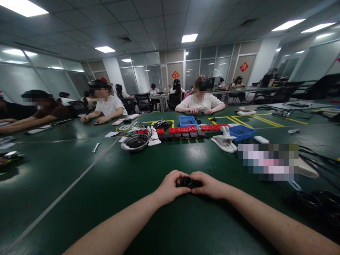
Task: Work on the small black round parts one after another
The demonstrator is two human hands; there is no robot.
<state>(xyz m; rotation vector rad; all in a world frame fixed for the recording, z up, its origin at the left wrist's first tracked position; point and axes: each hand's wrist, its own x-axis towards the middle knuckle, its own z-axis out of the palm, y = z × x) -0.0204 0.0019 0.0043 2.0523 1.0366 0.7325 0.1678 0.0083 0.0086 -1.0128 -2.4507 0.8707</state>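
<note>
A small black part (187, 182) with a round, ring-shaped opening is held between both hands, low over the green table (148, 170). My left hand (172, 186) wraps its left end, thumb at the near side and fingers over the far side. From the right, my right hand (208, 185) grips the other end in the same way, its thumb tip close to the left one. Most of the part is hidden by the fingers, and its exact kind cannot be made out.
Ahead are a metal bowl (135, 142), red power strips (183, 129), blue trays (187, 121) and a white clamp-like stand (225, 140). A wrench (96, 148) lies at left. Black round parts (306, 200) and cables are at right. A person (200, 101) sits opposite; others sit left.
</note>
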